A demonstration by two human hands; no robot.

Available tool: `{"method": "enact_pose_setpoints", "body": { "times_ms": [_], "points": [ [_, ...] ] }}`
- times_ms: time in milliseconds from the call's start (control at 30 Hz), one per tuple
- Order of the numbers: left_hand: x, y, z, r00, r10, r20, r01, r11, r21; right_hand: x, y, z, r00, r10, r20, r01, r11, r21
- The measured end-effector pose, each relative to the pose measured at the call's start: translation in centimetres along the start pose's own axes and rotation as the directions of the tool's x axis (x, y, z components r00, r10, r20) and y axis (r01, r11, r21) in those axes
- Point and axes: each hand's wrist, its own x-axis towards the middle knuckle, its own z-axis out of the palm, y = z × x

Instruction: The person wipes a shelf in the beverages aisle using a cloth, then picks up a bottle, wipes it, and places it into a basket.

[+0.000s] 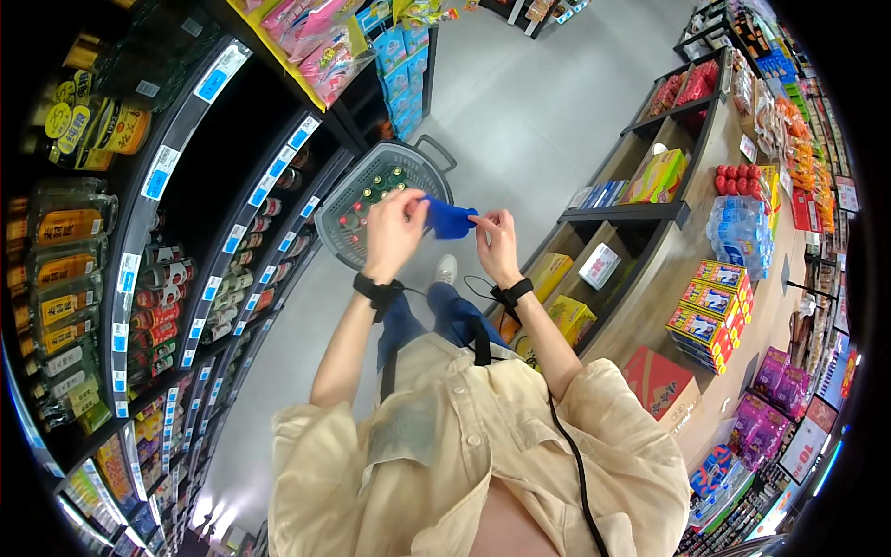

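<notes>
Left grip (393, 236) and right grip (498, 246) pinch a blue object (449, 220) (shelf edges (276, 172) flanking, floor (520, 102) ahead).

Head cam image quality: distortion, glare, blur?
Head view: fisheye bends the left shelves, corners black; head view: white glare on the floor at lower left; head view: blue item between left hand and right hand looks slightly soft, cause unclear.

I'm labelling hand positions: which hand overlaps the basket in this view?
The left hand, at the left end of the blue item: the grey basket shows behind it, whereas the right hand has floor behind it.
</notes>
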Motion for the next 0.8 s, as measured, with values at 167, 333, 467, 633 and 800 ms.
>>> {"method": "enact_pose_setpoints", "body": {
  "times_ms": [167, 333, 467, 633, 800],
  "points": [
    [-1.4, 4.5, 3.6, 0.968, 0.24, 0.072, -0.25, 0.95, 0.187, -2.1, -0.3, 2.4, 0.985, 0.12, 0.126, -0.16, 0.908, 0.386],
    [-3.4, 7.2, 4.9, 0.867, 0.375, 0.327, -0.452, 0.868, 0.204, -2.4, -1.3, 3.4, 0.938, 0.322, 0.129, -0.322, 0.671, 0.668],
    [-5.0, 9.2, 3.6, 0.825, 0.376, 0.422, -0.503, 0.829, 0.245, -2.4, -1.6, 3.2, 0.941, 0.31, 0.135, -0.326, 0.731, 0.599],
    [-6.0, 10.2, 0.7, 0.843, 0.4, 0.36, -0.519, 0.783, 0.343, -0.9, -1.6, 2.6, 0.957, 0.269, 0.112, -0.292, 0.886, 0.361],
    [-6.9, 10.3, -0.1, 0.843, 0.395, 0.364, -0.525, 0.753, 0.397, 2.4, -0.4, 2.1, 0.971, 0.177, 0.159, -0.137, 0.962, -0.236]
  ]
}}
